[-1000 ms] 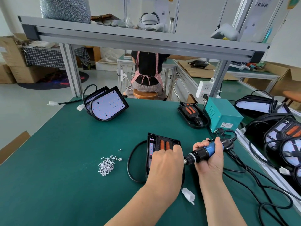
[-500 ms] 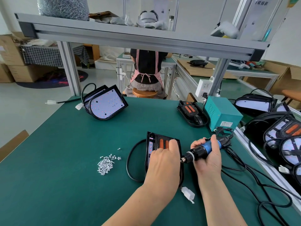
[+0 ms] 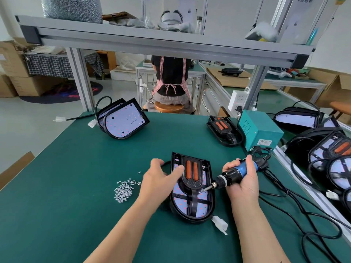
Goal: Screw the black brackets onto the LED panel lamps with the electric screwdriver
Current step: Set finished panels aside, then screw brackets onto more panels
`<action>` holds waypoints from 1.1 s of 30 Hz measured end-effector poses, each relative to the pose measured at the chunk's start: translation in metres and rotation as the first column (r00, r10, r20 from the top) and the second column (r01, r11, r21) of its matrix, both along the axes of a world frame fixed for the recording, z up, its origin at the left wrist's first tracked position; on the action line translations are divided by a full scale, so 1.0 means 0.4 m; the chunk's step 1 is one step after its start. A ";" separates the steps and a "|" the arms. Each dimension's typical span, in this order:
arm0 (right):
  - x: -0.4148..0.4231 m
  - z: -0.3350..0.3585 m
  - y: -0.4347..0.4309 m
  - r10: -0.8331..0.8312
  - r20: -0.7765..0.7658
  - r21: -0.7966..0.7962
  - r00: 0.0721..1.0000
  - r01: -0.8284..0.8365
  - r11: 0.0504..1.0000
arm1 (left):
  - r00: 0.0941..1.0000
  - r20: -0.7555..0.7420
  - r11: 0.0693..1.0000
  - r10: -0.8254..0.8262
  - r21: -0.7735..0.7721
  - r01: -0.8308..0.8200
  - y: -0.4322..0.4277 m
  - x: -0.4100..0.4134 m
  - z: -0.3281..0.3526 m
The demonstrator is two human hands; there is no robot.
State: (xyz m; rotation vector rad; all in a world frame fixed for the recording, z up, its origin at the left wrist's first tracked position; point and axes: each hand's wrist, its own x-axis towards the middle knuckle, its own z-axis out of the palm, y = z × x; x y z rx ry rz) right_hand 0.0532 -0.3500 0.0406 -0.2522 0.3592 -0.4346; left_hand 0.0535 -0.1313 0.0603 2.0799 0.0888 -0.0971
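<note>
- The right hand (image 3: 243, 185) is curled tight round the electric screwdriver (image 3: 245, 168). Its bit slants down to the right shoulder of the black bracket (image 3: 191, 184).
- The left hand (image 3: 159, 179) lies open, fingers loosely spread on the lamp's left edge. It holds nothing and only steadies the lamp.
- To my eye the bit comes in at a slant. I would stand the tool squarer to the hole before driving.
- I would also press down harder with the left hand so the lamp cannot spin. The housing looks like plastic, so it is best to stop once the bracket seats.
- The LED panel lamp (image 3: 201, 205) lies on the table (image 3: 57, 186), left of the teal power box (image 3: 260, 130) and nearer the person.
- It has a black D-shaped housing and a pale board dotted with red. The bracket's broad head carries two orange strips (image 3: 191, 171) and narrows to a stem.
- A heap of screws (image 3: 123, 190) sits farther left of the box, beyond the lamp.
</note>
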 end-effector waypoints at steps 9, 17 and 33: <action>-0.021 0.062 0.004 -0.028 0.017 -0.212 0.999 0.031 0.977 | 0.970 -0.171 0.951 -0.170 -0.285 0.117 -0.020 0.015 -0.014; -0.042 0.201 0.029 -0.105 0.139 -0.662 0.985 0.171 0.729 | 0.973 -0.163 0.947 -0.161 -0.302 0.106 -0.024 0.011 -0.015; -0.050 0.210 0.094 -0.108 0.091 -0.857 0.990 0.133 0.498 | 0.975 -0.152 0.941 -0.160 -0.323 0.104 -0.024 0.016 -0.025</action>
